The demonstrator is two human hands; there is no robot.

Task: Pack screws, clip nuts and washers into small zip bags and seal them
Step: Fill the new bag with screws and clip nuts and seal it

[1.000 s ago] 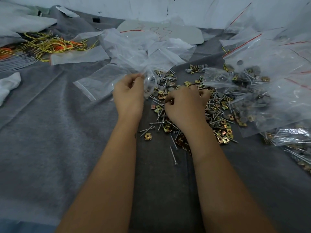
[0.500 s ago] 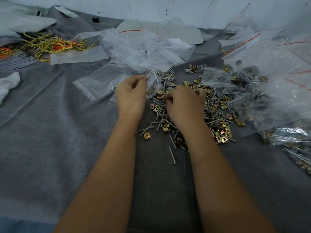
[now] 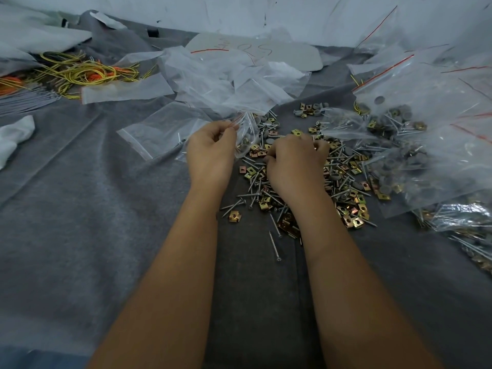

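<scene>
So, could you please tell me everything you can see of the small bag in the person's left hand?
The small zip bag is clear, thin plastic with a red line along its mouth. The left hand pinches it at the top edge, so it hangs crumpled over the edge of the loose hardware pile on the grey cloth. Whether it holds parts cannot be told.

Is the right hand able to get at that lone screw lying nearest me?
Probably yes: the lone screw lies bare on the grey cloth beside the right forearm, uncovered; the right hand would pull back from the pile.
</scene>
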